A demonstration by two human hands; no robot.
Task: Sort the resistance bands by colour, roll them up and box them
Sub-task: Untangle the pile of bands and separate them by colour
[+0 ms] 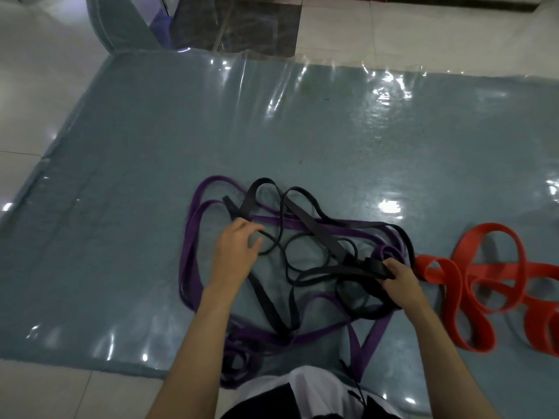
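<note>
Nearest to me, at the bottom edge, is my own white and black clothing (302,394), with both bare forearms reaching forward over a grey-blue mat (127,213) covered in shiny clear plastic. In front of my lap lies a loose tangle of flat resistance bands. The purple bands (189,252) form long loops whose long axis runs away from me, from beside my lap to the middle of the mat, and one purple strap crosses the heap from left to right. The black bands (305,213) lie on top of the purple ones, looping every way; one straight black strap runs diagonally from the far left down toward my right hand. My left hand (239,249) hovers palm down at the left of the tangle, fingers loosely curled around a thin black loop, though I cannot tell how firmly it holds. My right hand (396,278) grips a bunched bundle of black band, fingers wrapped around it. To the right, just beside the heap, the red bands (484,279) lie apart in their own pile of wide overlapping loops, stretching rightward out of view. I can read no writing on any band. Beyond the mat is pale tiled floor (453,40).
</note>
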